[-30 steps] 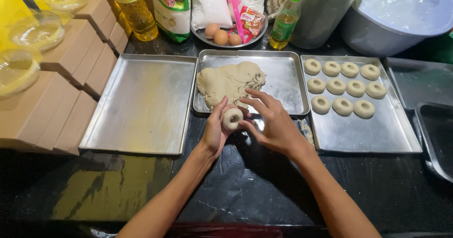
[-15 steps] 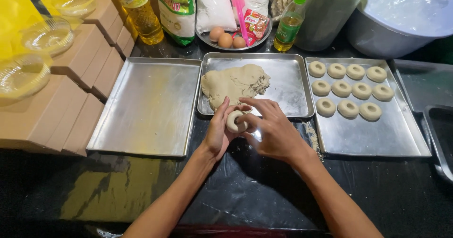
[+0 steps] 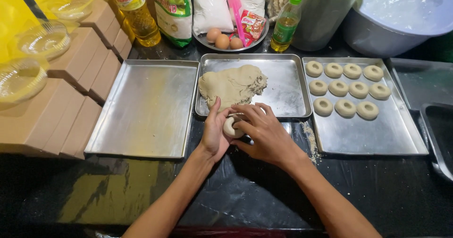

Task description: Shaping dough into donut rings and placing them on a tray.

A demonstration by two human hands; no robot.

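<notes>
A small round dough piece [image 3: 232, 126] is held between both hands, just in front of the near edge of the middle tray [image 3: 288, 84], above the black-covered counter [image 3: 264, 191]. The left hand [image 3: 214, 132] is cupped against its left side, thumb raised along the tray edge. The right hand [image 3: 266, 134] is closed over its right side, fingers [image 3: 245, 109] curled across the top. The piece is roughly circular, so no long axis can be told; its flat face is turned upward. A dough mass [image 3: 232, 84] lies at the tray's near-left corner. Nine dough rings [image 3: 344, 84] are set at the far end of the right tray [image 3: 377, 134]. The left tray [image 3: 146, 108] lies beside cardboard boxes [image 3: 66, 91].
</notes>
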